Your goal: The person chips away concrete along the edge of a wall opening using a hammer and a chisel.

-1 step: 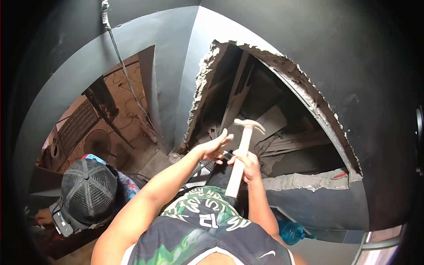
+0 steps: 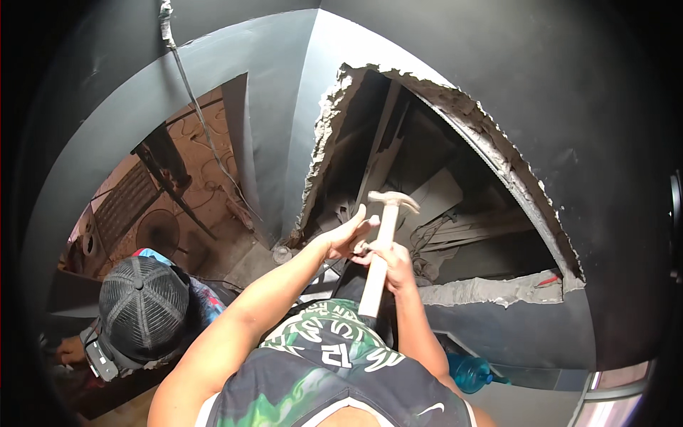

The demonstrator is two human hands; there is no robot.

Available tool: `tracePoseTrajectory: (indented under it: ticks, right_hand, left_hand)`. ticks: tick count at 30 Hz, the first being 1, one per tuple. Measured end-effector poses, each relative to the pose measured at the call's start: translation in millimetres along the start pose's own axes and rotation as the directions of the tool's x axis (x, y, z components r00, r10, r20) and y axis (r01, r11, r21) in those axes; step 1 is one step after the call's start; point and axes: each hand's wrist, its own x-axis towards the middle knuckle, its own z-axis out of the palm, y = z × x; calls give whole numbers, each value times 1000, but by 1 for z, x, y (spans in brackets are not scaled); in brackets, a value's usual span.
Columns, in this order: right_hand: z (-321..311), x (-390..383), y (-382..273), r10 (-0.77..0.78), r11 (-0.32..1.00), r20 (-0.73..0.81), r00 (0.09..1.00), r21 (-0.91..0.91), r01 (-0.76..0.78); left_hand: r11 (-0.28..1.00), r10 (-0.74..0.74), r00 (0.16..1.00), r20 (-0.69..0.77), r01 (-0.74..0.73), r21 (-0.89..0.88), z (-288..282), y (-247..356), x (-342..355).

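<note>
A claw hammer (image 2: pixel 377 274) with a pale wooden handle stands tilted in front of my chest, its head at the upper end. My right hand (image 2: pixel 395 265) is wrapped round the middle of the handle. Just left of it, my left hand (image 2: pixel 350 238) has its thumb raised and its fingers apart. The fingertips of that hand come up against the right hand and the handle; whether they press on it I cannot tell. Beyond both hands lies a rough-edged hole (image 2: pixel 420 164) broken into the dark wall, with planks and cables inside.
At my left a person in a black mesh cap (image 2: pixel 142 306) is bent low. Behind them an opening shows a floor fan (image 2: pixel 158 233) and loose cables. One cable (image 2: pixel 199 117) hangs down the wall. A blue plastic bottle (image 2: pixel 469 373) lies at the lower right.
The hammer and my right hand have shifted slightly left, toward my left hand. The fingers of my left hand now meet the right hand.
</note>
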Motion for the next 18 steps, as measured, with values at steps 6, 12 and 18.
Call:
tracePoseTrajectory:
  ticks: [6,12,18]
  right_hand:
    - [-13,-2,46,-167,585,77,983,-794,162]
    - [-184,-73,151,126,896,-581,804,-282,-344]
    - [-212,-172,315,649,752,-456,609,264,-604]
  left_hand:
    - [924,-5,916,-401,-149,-352,-33,-30,18]
    - [954,-83,764,-640,-126,-274,-120,-68,-10]
    - [927,-325,618,-715,359,-110,-209,-154,-65]
